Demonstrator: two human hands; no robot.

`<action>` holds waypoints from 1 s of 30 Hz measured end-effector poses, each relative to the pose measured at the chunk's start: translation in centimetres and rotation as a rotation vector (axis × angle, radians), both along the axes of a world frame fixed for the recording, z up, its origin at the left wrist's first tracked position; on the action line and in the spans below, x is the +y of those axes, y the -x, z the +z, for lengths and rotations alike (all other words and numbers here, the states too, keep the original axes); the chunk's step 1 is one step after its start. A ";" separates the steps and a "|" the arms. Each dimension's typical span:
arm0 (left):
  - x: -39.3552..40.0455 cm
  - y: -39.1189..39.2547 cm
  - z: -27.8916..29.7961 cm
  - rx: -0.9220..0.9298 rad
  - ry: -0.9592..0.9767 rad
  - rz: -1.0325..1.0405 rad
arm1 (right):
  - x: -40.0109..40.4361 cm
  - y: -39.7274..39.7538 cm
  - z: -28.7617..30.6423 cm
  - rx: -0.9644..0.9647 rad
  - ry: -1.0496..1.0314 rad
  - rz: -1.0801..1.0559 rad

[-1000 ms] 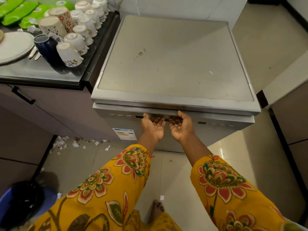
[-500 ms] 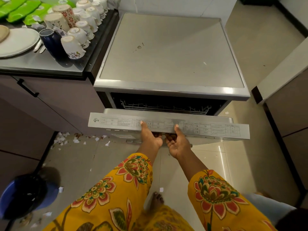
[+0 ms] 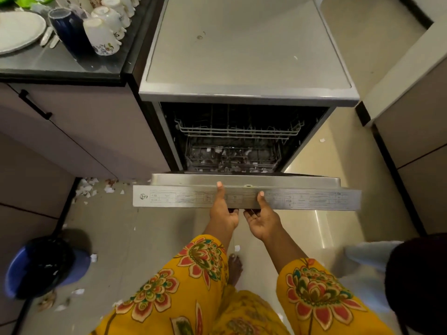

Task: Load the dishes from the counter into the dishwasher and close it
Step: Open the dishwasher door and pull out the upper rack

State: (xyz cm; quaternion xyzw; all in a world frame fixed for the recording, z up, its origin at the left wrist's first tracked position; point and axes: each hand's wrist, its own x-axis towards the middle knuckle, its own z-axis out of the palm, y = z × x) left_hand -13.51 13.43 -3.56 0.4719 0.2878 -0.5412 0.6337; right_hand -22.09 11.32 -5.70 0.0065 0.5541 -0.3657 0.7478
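The dishwasher (image 3: 244, 56) stands open straight ahead of both hands, its door (image 3: 246, 197) swung down almost flat. The left hand (image 3: 223, 211) grips the door's front edge, thumb pressed on top, fingers curled under and out of sight. The right hand (image 3: 262, 220) does the same just beside it, palm up, thumb on the printed strip, fingers tucked beneath the edge. Beyond the hands, inside the machine, sit the upper rack (image 3: 239, 130) and the lower rack (image 3: 232, 157), the lower one speckled with small white bits. Up and to the left of the hands, on the table (image 3: 60, 66), wait the dishes: upturned white cups (image 3: 101, 36), a dark blue mug (image 3: 69, 29) and a white plate (image 3: 18, 30) at the far left. Below and left of the hands, a blue bin (image 3: 43, 267) sits on the floor (image 3: 145, 238) among scattered white scraps.
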 end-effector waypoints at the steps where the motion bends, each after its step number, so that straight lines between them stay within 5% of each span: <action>1: 0.6 0.0 -0.3 -0.004 -0.019 -0.028 | 0.8 0.3 -0.4 0.002 -0.005 -0.004; 30: 10.6 3.2 -10.4 0.023 -0.160 -0.088 | 11.3 5.5 -7.7 0.150 -0.110 0.227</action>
